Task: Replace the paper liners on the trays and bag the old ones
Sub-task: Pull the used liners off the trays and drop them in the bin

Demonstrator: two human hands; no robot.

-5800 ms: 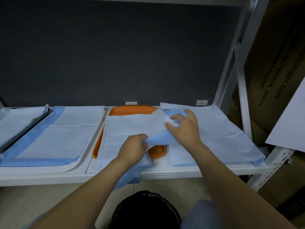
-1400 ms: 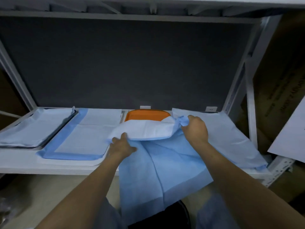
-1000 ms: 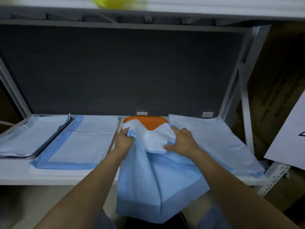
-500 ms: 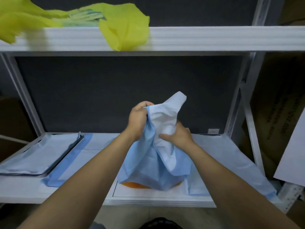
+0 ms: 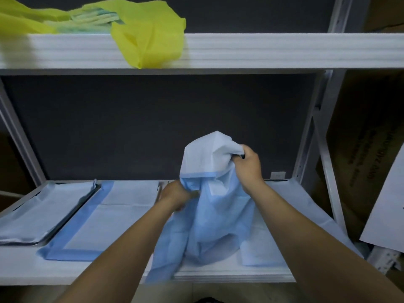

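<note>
At the far left of the lower shelf [image 5: 19, 270] sits a metal-rimmed tray [image 5: 73, 214] with a pale blue liner [image 5: 43, 208] lying in it, one corner of that liner sticking up at the back. Just to its right a second liner [image 5: 122, 215] lies flat, pale in the middle with a darker blue border along its left and front edges.

Above, on the upper shelf [image 5: 273, 49], a yellow bag [image 5: 150, 38] lies slumped, one fold hanging over the shelf's front edge.

In the middle the person holds the old liner [image 5: 209, 211], bunched up and lifted off the shelf. The left hand [image 5: 177, 196] is low and somewhat blurred; its fingers curl into the blue folds at the liner's left side and grip them. The liner rises from there into a white-backed peak, while its lower part drapes down onto the shelf, with one corner hanging past the front edge. What lies under it cannot be seen. The right hand [image 5: 248, 166] is higher — its fingers are closed tight on the gathered top of the same liner, knuckles toward the camera.

Further right another pale blue liner [image 5: 306, 217] is spread flat on the shelf, reaching its right end. Beyond it stand the white rack upright [image 5: 314, 136], a cardboard box [image 5: 367, 138] with print on its side, and a white sheet [image 5: 387, 211] at the frame's edge.
</note>
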